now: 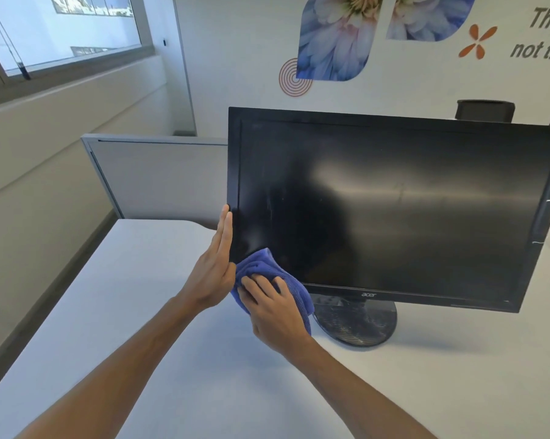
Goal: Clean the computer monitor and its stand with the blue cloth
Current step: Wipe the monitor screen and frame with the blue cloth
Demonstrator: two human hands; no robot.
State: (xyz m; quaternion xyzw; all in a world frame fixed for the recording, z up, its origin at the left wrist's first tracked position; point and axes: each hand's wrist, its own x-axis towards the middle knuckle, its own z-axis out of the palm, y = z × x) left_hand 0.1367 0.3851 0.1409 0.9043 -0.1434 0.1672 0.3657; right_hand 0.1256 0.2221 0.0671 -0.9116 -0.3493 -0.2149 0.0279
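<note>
The Acer monitor [390, 204] stands on the white worktop [147, 327], on a round black stand [359, 321]. Nearest, the right hand [272, 307] bunches the blue cloth [294, 293] at the screen's lower left corner, fingers [261, 285] curled into it. Just beside it, the left hand [215, 270] lies flat against the left bezel, fingers straight and together.

A hard push could probably tip or swivel the screen, since only that flat palm braces it. The dusty stand looks untouched, and grit caught in the cloth might scratch the panel.

The monitor's right edge is cut off, its back is hidden, and glare masks smears on the screen.
</note>
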